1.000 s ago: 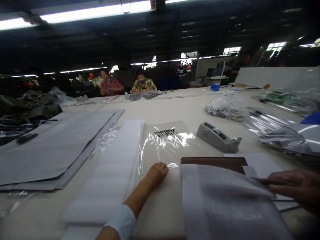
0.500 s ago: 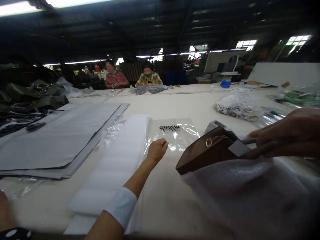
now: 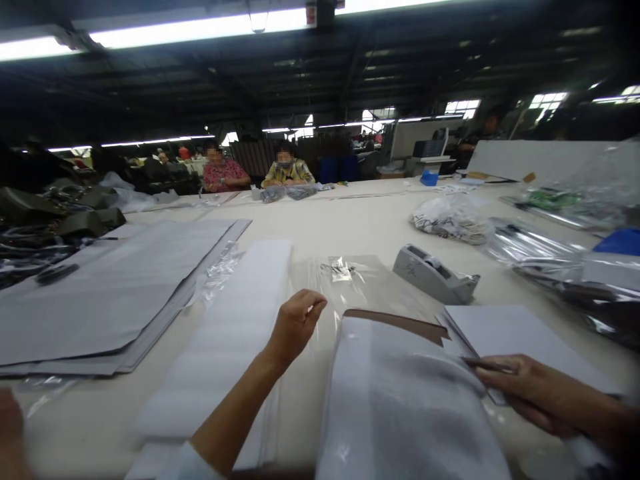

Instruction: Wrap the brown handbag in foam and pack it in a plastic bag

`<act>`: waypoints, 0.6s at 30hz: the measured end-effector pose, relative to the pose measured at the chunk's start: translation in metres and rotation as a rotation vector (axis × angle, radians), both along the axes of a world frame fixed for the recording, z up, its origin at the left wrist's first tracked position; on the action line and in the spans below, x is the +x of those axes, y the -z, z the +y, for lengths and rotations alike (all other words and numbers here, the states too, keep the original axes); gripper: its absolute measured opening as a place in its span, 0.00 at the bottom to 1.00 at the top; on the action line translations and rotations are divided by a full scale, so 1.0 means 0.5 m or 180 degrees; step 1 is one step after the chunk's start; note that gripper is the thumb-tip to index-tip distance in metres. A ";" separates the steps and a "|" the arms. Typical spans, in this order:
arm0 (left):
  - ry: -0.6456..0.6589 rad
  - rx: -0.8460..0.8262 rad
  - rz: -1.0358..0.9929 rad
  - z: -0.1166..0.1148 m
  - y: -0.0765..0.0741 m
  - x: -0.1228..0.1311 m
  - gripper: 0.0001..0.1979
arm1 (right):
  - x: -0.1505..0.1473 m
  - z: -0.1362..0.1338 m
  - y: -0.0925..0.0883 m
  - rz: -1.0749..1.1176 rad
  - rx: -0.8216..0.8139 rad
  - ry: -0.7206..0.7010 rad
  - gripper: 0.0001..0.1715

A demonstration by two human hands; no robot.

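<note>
A brown handbag (image 3: 395,323) lies in front of me, mostly covered by a translucent white wrapping sleeve (image 3: 400,407). Only its far brown edge shows. My right hand (image 3: 540,387) is closed at the right of it, gripping a thin brown strap (image 3: 493,364). Above the table, left of the handbag, my left hand (image 3: 295,323) is pinched closed; whether anything thin is between its fingertips is unclear. Beyond that hand a clear plastic bag (image 3: 370,283) with black lettering lies flat. A stack of white foam sheets (image 3: 225,360) is under my left forearm.
A grey tape dispenser (image 3: 435,275) stands beyond the handbag, near white sheets (image 3: 525,333). Large grey sheets (image 3: 110,287) and dark green bags (image 3: 30,207) lie left. Filled plastic bags (image 3: 450,217) line the right. Another person's hand (image 3: 10,427) is at the left edge.
The wrapped handbag has come left and nearer to me, turning so the sleeve covers most of it. My right hand has moved lower, uncovering the tape dispenser. My left hand stays near the clear bag.
</note>
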State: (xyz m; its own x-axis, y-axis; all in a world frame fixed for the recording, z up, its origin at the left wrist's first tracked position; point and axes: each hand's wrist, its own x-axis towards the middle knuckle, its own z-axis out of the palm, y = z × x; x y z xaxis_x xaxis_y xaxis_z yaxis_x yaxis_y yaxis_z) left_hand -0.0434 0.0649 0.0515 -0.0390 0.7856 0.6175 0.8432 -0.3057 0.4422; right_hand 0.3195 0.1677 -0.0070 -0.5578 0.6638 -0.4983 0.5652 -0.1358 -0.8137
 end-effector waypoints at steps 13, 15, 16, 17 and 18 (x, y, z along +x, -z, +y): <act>0.0409 0.0111 0.1601 -0.103 0.048 0.017 0.09 | 0.064 -0.092 0.087 0.0808 -0.0504 0.1545 0.30; 0.0298 0.0165 0.1394 -0.096 0.033 0.015 0.09 | 0.060 -0.094 0.077 0.0978 -0.0708 0.1707 0.28; 0.0216 0.0217 0.1307 -0.090 0.018 0.016 0.09 | 0.059 -0.092 0.072 0.1032 -0.0774 0.1705 0.28; 0.0139 0.0256 0.1235 -0.084 0.002 0.019 0.09 | 0.058 -0.089 0.068 0.1023 -0.0754 0.1635 0.27; 0.0094 0.0264 0.1176 -0.076 -0.014 0.022 0.09 | 0.059 -0.085 0.065 0.0951 -0.0650 0.1507 0.27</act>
State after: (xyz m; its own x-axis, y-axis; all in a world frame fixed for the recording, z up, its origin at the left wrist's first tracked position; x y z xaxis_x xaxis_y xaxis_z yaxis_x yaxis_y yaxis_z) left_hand -0.0325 0.0268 0.0586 0.2201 0.7299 0.6471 0.9315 -0.3543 0.0829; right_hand 0.3488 0.1252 -0.0395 -0.3602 0.7817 -0.5092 0.1556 -0.4878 -0.8590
